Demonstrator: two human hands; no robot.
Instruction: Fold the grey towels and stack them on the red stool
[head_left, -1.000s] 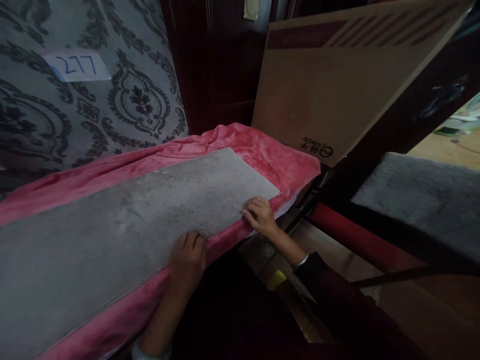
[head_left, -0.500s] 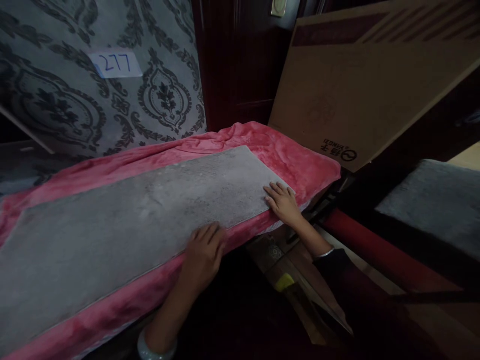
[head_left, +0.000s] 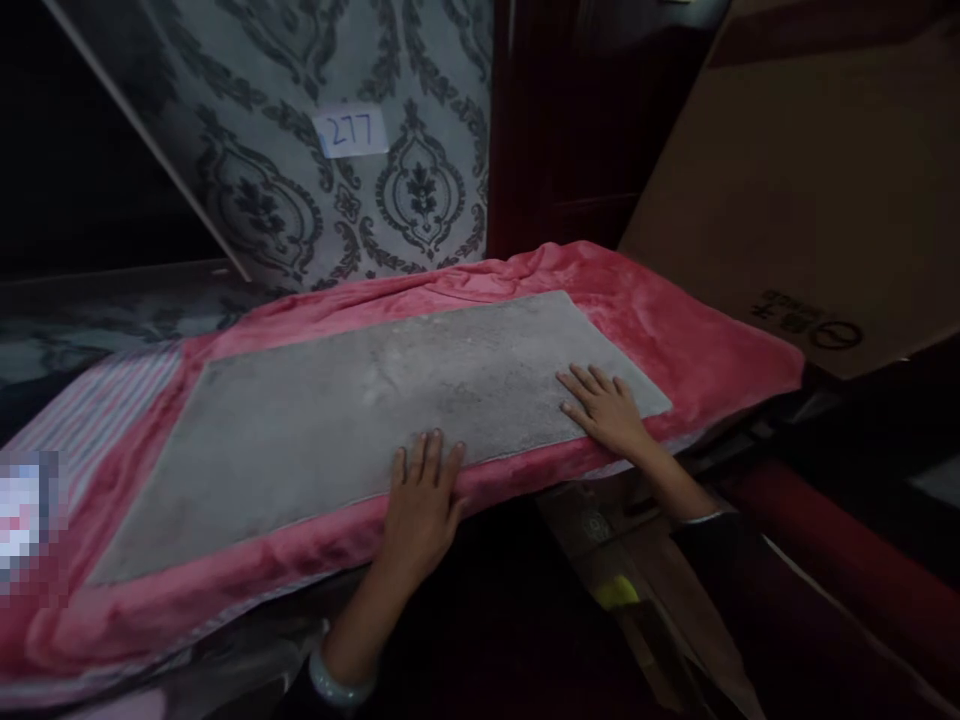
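Observation:
A long grey mat (head_left: 315, 420) lies flat on a pink plush blanket (head_left: 720, 360) that covers a long padded surface. My left hand (head_left: 426, 500) rests at the mat's near edge, fingers spread, the fingertips on the grey surface and the wrist over the pink border. Farther right, my right hand (head_left: 606, 408) lies palm down on the mat near its right end, its fingers spread. Neither hand grasps anything.
A large cardboard box (head_left: 810, 200) leans at the back right beside a dark door (head_left: 570, 130). Patterned wallpaper (head_left: 420, 190) with a paper label (head_left: 351, 130) reading 277 is behind. Striped cloth (head_left: 127, 390) shows at the left, and a red bar (head_left: 840, 550) runs at the lower right.
My view has turned left, so the scene sits farther right and the mat's left end now shows. My left hand's fingers are more spread. Both hands stay on the mat.

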